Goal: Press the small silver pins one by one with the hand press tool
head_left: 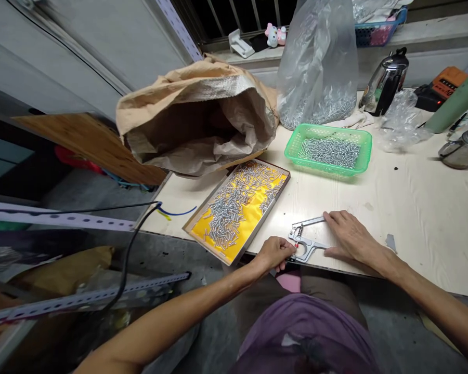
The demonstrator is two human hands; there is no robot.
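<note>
Silver metal pliers point(306, 248) with a spring and a small red part lie low over the table's front edge, their handles spread and pointing right. My right hand point(349, 236) grips them, fingers at the end of the upper handle and thumb at the lower one. At the jaw end, my left hand point(276, 253) is closed in a pinch beside the red part; what its fingertips hold is too small to tell. Left of the pliers, a shallow tray point(253, 240) lined with yellow cloth bears many small metal screw-like pieces point(228, 213).
A green plastic basket point(289, 150) of similar pieces stands behind the pliers. A large open paper sack point(159, 98) and a clear plastic bag point(315, 62) of metal parts stand at the back. A kettle point(384, 83) and a glass pot point(464, 149) are at right.
</note>
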